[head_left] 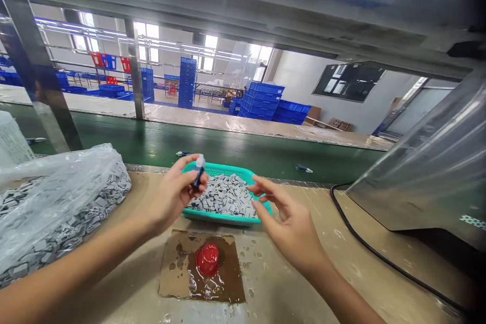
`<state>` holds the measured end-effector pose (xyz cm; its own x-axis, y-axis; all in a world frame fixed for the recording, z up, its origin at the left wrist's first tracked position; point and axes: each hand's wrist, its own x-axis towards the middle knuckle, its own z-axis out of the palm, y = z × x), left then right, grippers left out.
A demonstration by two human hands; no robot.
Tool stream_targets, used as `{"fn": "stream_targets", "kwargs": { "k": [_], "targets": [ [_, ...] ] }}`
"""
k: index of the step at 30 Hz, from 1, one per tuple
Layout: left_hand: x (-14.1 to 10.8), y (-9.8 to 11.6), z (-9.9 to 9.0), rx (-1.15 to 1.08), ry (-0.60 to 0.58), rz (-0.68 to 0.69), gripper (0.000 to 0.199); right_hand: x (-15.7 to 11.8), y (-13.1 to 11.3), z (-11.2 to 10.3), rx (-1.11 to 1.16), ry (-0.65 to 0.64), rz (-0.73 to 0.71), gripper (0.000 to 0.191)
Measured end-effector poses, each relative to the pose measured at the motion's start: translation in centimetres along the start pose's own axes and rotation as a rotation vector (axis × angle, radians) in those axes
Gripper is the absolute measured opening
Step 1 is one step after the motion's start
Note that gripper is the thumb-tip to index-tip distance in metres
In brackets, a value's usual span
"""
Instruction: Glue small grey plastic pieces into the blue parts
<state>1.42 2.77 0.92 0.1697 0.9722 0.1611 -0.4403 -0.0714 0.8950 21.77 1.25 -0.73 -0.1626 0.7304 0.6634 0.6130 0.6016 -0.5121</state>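
My left hand [176,192] grips a small dark blue piece with a light grey tip [198,171], held upright over the left side of a green basket [218,216]. The basket holds many small grey parts [228,196]. Over the basket's right edge is my right hand [283,215], its thumb and fingers apart. Whether a tiny part sits at those fingertips cannot be made out. Below the basket, a red cup-like object [207,259] stands on a wet brown cardboard piece [170,281].
A plastic bag of grey parts [87,197] lies at the left. Behind the basket runs a green conveyor belt [243,149] carrying several small pieces. A black cable [364,240] and a metal panel [425,177] stand right; a metal shelf hangs overhead.
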Motion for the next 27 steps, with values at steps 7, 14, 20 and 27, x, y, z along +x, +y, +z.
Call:
{"fn": "stream_targets", "kwargs": {
  "k": [7,14,20,27],
  "targets": [
    [9.4,1.1,-9.5,1.253,0.293,0.020,0.060,4.5,2.5,0.2,-0.326,-0.473,-0.047,0.036],
    [12.9,-1.2,-12.1,1.556,0.281,-0.042,0.064,4.4,3.4,1.1,-0.347,-0.650,-0.081,0.034],
    [14.2,-2.7,-10.2,1.439,0.162,-0.034,0.027,4.2,3.3,0.7,-0.261,-0.468,-0.016,0.026],
    [8.6,1.1,-4.2,1.022,0.151,0.082,0.020,2.1,0.4,-0.5,-0.002,-0.083,0.082,0.011]
  ]
}}
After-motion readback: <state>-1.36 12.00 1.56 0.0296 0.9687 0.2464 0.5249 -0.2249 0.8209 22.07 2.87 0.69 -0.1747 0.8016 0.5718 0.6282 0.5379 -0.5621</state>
